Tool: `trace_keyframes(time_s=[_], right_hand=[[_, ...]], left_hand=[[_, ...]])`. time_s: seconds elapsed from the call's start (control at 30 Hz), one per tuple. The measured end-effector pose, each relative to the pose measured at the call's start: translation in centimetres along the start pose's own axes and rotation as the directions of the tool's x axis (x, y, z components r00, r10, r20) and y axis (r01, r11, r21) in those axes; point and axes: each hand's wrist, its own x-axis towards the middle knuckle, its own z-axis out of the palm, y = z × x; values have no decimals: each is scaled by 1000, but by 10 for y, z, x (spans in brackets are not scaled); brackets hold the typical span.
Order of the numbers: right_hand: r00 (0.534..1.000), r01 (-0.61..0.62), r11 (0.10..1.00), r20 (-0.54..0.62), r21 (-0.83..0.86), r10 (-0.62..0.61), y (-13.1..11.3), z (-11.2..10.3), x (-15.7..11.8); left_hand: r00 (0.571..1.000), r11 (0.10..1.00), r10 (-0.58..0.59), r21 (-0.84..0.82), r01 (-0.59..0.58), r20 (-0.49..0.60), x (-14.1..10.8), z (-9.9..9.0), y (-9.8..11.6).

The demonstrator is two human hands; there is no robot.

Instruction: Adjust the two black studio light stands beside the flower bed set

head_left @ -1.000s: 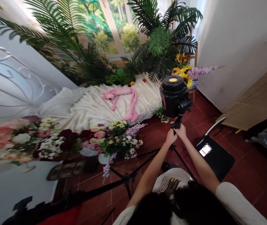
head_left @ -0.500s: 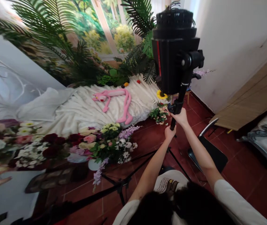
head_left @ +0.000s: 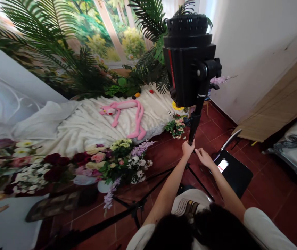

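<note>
Upright in front of me is a black studio light (head_left: 187,66), mounted on a light stand (head_left: 194,121). My left hand (head_left: 188,147) is closed around the stand's pole, below the light and its joint. Just right of it and slightly lower is my right hand (head_left: 203,157), thumb and fingers pinched together beside the pole. A small dark part shows at those fingertips, but it is too small to name. The stand's thin legs spread out below my hands.
Right of my arms stands a black folding chair (head_left: 238,177) with a phone (head_left: 223,165) on its seat. Artificial flowers (head_left: 96,159) fill the left front. A pink plush toy (head_left: 138,119) lies on a white furry blanket (head_left: 83,118). Another black stand (head_left: 135,206) crosses the lower left.
My right hand has moved down from the upper joint of the stand to beside my left hand. The phone on the chair has come into view. My left hand still holds the pole.
</note>
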Motion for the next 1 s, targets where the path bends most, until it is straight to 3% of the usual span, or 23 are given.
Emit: trace_keyframes(time_s=[0.1, 0.17, 0.2, 0.27, 0.33, 0.37, 0.43, 0.5, 0.57, 0.63, 0.73, 0.8, 0.9, 1.0], right_hand=[[987, -156, 965, 58, 213, 147, 9, 24, 0], [959, -283, 815, 129, 505, 253, 10, 37, 6], [935, -353, 669, 212, 654, 285, 10, 41, 10], [882, -459, 271, 399, 846, 249, 10, 44, 15], [845, -504, -106, 515, 857, 145, 11, 44, 17], [833, -504, -249, 542, 827, 114, 11, 44, 16], [814, -475, -451, 572, 756, 100, 10, 44, 15], [811, -413, -571, 572, 710, 125, 8, 47, 13], [811, -350, -621, 558, 701, 173, 6, 53, 12], [789, -334, -614, 568, 716, 233, 6, 60, 10], [720, -398, -553, 623, 732, 306, 11, 68, 7], [680, -450, -518, 656, 727, 329, 12, 74, 6], [631, -535, -493, 712, 687, 308, 4, 88, 9], [573, -640, -462, 782, 614, 247, -19, 113, 19]], left_hand=[[1000, 1000, -11, 12, 11, -2, -1, -1, 1], [1000, 1000, -11, -10, 11, 7, -2, -1, 2], [1000, 1000, -11, -23, 12, 11, -2, -2, 2], [1000, 999, -19, -36, 20, 12, -2, -1, 1], [999, 999, -34, -34, 34, 5, -2, 0, 1], [999, 999, -39, -32, 39, 1, -2, 1, 0], [999, 998, -38, -42, 38, -4, -1, 2, 0], [999, 997, -32, -65, 32, -3, 0, 2, 0], [1000, 995, -16, -100, 18, 20, 0, 0, -1], [995, 985, 43, -173, -27, 89, -1, -5, -3], [962, 937, 159, -341, -77, 221, -6, -20, -16], [955, 903, 176, -426, -59, 241, -13, -34, -33], [987, 894, 105, -447, -40, 123, -27, -62, -68], [999, 917, -7, -398, -13, -49, -43, -99, -104]])
